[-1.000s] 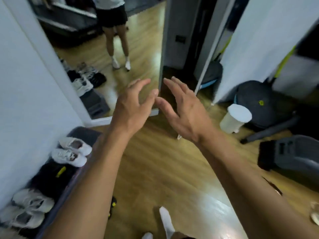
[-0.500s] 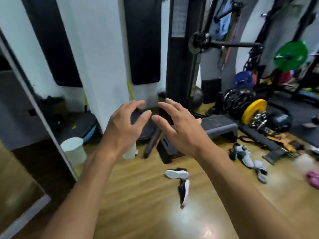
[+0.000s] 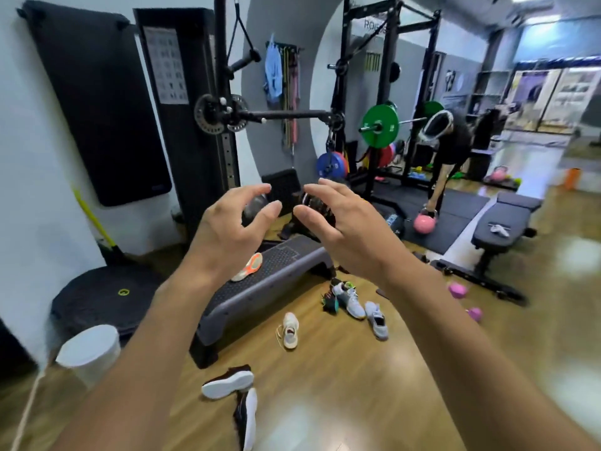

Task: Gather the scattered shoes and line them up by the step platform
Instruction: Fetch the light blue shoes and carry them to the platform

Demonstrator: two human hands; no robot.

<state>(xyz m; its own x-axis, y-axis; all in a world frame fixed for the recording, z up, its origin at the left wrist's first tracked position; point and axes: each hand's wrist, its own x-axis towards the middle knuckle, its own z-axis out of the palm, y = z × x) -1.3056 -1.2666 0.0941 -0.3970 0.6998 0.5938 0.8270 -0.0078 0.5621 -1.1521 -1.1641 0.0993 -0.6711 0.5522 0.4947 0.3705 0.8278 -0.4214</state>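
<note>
both hands raised at frame centre: left hand (image 3: 227, 236) and right hand (image 3: 351, 236), fingers spread and loosely curved, holding nothing, thumb tips close but apart. below them lies the grey step platform (image 3: 286, 271); a cream-and-orange shoe (image 3: 248, 266) lies tipped on its textured top, sole showing. on the wooden floor (image 3: 341, 385): a cream shoe (image 3: 290, 330), upright, near the platform's front edge; right of centre, a grey-white trainer (image 3: 349, 299) and a second grey trainer (image 3: 377, 320), with a dark green-trimmed shoe (image 3: 330, 302) beside them; at lower centre, a white-soled dark shoe (image 3: 227, 384) and its mate (image 3: 246, 418), both on their sides.
</note>
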